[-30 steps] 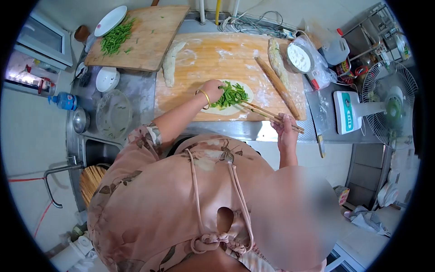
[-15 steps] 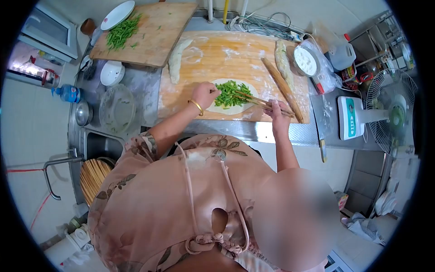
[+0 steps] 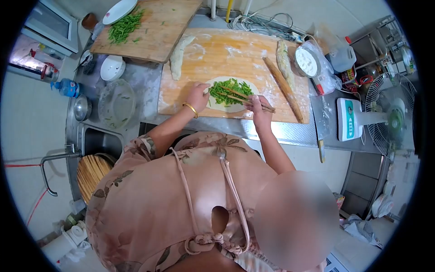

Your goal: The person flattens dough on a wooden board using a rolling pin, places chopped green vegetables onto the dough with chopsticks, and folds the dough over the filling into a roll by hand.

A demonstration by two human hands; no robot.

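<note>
Chopped green vegetables (image 3: 230, 89) lie heaped on a flat oval dough sheet (image 3: 249, 86) on the floured wooden board (image 3: 217, 50). My right hand (image 3: 260, 109) grips a pair of chopsticks (image 3: 237, 95), whose tips reach into the greens. At the left edge of the dough sits my left hand (image 3: 197, 96), with a gold bangle on the wrist; its fingers are pressed together, and what they pinch is too small to make out. A rolling pin (image 3: 283, 89) rests at the right of the board. Long dough rolls (image 3: 180, 56) lie at both sides.
A smaller board (image 3: 156, 34) with chopped greens (image 3: 126, 28) and a white plate (image 3: 119, 11) is at back left. Bowls (image 3: 113, 68) and a sink (image 3: 102, 140) are at left. At right are a flour bowl (image 3: 306, 62), a knife (image 3: 321, 150), a scale (image 3: 349, 119) and a fan (image 3: 392, 109).
My right hand has moved left with the chopsticks, closer to the greens. My left hand has drawn back slightly to the left from the heap, which is more spread over the dough.
</note>
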